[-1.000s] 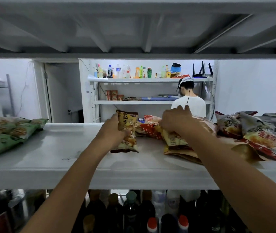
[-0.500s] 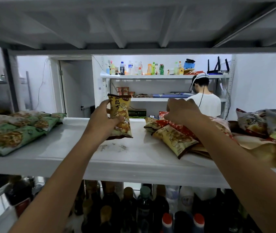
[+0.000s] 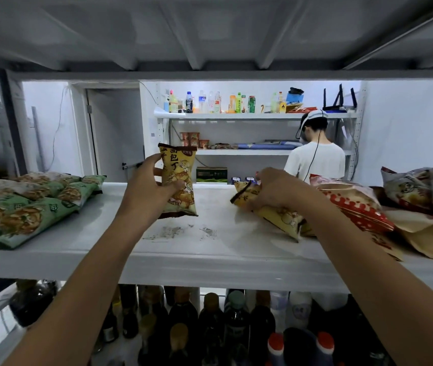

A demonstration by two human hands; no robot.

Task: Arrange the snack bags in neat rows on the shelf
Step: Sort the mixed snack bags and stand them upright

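My left hand [image 3: 148,188] grips a yellow snack bag [image 3: 179,180] and holds it upright, its bottom edge touching the white shelf [image 3: 210,249] near the middle. My right hand [image 3: 276,190] grips the top of a second yellow bag [image 3: 278,217] that lies tilted on the shelf at the left edge of a loose pile. The pile holds a red bag [image 3: 355,207], brown paper-like bags [image 3: 431,233] and grey printed bags [image 3: 415,188]. Green snack bags [image 3: 28,207] lie in overlapping rows at the shelf's left end.
Dark bottles [image 3: 210,320] crowd the shelf below. Another shelf board hangs close overhead. Behind the shelf, a person in a white shirt [image 3: 315,159] stands at a far rack with drinks. Scuffed bare shelf surface lies between the two yellow bags.
My left hand has carried its yellow bag leftward, away from the pile, and stood it upright. My right hand has moved onto the second yellow bag and taken hold of its top.
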